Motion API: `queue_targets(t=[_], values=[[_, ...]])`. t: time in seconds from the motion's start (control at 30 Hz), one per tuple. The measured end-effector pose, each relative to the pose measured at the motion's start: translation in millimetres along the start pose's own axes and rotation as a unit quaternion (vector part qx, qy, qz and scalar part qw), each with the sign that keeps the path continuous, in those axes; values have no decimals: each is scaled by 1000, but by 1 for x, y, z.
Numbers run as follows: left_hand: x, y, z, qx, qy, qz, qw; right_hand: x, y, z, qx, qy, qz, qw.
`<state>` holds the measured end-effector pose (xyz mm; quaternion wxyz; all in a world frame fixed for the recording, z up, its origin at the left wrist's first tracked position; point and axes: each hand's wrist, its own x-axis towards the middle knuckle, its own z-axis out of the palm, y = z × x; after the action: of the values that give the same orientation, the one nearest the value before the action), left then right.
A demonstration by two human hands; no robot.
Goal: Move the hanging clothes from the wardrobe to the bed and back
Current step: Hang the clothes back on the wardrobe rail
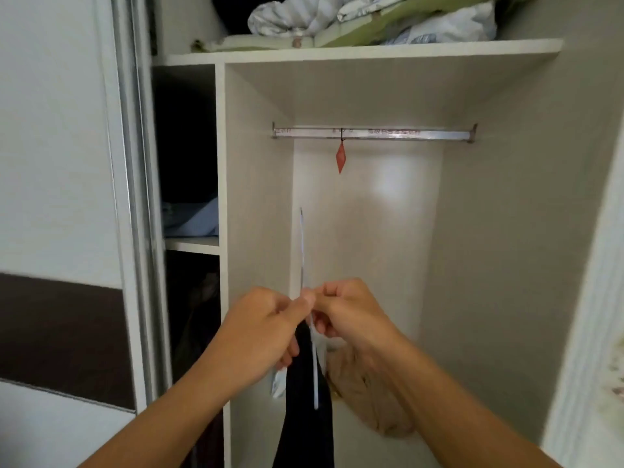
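Facing white wardrobe [256,197], bare rail [371,133].

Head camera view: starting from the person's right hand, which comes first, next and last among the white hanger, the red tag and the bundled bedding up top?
From the right hand:
1. White hanger: pinched by both hands, with a dark garment hanging below.
2. Red tag: above, dangling from the metal rail.
3. Bundled bedding: farthest, on the top shelf.
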<state>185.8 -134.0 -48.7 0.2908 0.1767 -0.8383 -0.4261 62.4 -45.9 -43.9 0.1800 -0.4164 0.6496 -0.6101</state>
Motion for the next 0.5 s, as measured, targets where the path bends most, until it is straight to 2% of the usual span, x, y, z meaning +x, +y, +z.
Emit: queue_targets(t=[0.1,0.17,0.33,0.5], values=[[16,7,3,2,-12,-25,1000,43,2,-5,-8,16,-7,1000],[28,9,6,54,-1,-13,998,69,2,-6,-18,27,-18,999],[75,6,-2,221,100,30,970,130,-4,1,-52,43,-48,997],[129,-2,-19,264,164,40,950,181,-24,13,-61,59,-71,994]])
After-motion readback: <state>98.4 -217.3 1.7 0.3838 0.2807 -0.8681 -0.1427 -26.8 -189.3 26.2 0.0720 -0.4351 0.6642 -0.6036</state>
